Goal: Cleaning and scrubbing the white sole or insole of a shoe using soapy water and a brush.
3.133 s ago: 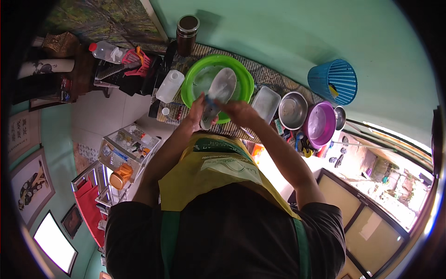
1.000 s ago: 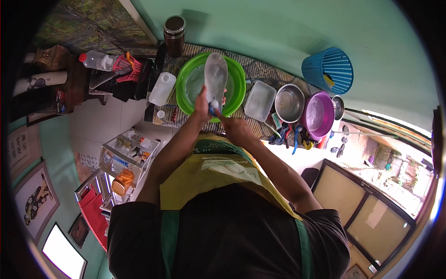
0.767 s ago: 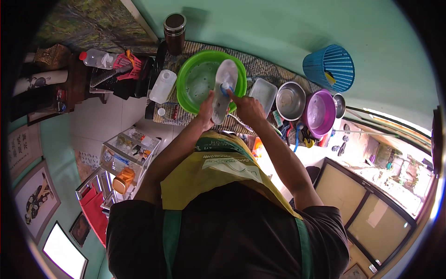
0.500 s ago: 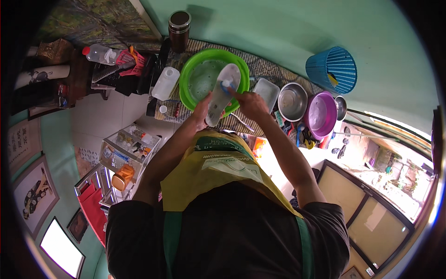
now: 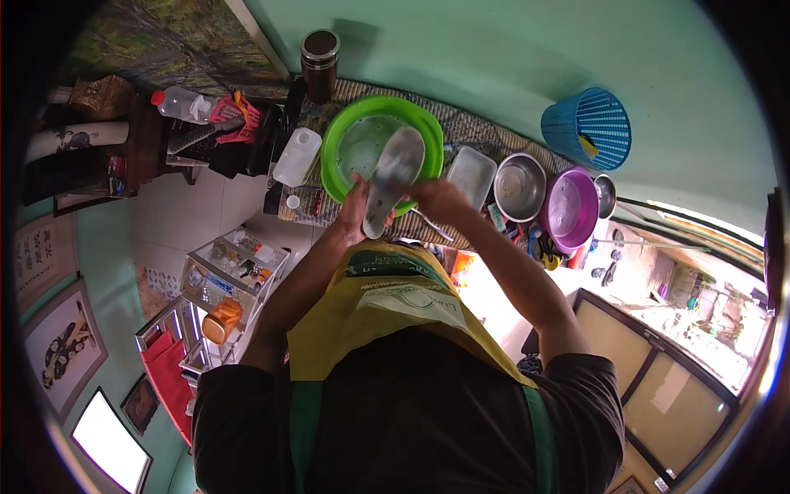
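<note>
Had my left hand [image 5: 354, 212] clamped on the near half of this pale sole-shaped piece [image 5: 401, 153], its far end out over the green basin [image 5: 329, 162]. My right hand [image 5: 438, 202] was by its middle, too blurred to tell whether it gripped anything. Best trick, I reckoned: back it from underneath, press evenly, and keep it over the sudsy water [image 5: 360, 148] so drips landed there.

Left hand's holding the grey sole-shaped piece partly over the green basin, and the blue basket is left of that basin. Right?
Not quite: the head view shows the blue basket right of the green basin. The left hand does hold the grey sole-shaped piece partly over it.
</note>
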{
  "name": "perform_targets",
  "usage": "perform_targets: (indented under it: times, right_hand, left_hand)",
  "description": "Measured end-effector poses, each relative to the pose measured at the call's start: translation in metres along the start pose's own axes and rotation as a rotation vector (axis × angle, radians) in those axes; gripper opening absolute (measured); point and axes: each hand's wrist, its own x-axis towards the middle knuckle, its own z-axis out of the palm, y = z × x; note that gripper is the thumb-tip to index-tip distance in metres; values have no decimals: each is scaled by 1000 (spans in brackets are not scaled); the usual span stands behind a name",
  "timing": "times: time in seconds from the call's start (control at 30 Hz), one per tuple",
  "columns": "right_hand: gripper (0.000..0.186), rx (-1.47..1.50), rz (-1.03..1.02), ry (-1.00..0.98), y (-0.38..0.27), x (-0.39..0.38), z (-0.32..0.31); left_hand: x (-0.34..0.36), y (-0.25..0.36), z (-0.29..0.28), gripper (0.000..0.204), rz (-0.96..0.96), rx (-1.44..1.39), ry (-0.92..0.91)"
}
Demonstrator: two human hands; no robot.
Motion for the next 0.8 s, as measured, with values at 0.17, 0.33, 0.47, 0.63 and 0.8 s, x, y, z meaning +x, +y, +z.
perform_targets:
  times: [0.17,0.33,0.47,0.63,0.8]
  right_hand:
    - [62,73,100,-28,14,3,-8]
    - [46,-37,-84,-39,-3,-1,14]
    - [45,500,130,323,14,12,30]
    - [47,1103,142,343,12,33,65]
    - [47,733,308,340,-26,14,27]
  left_hand:
    - [0,-4,-12,77,69,36,37]
    - [-2,-3,-27,64,71,80,10]
    - [-12,1,14,60,-5,63,99]
    - [22,2,-42,55,47,-26,-31]
    - [47,6,1,50,490,287,56]
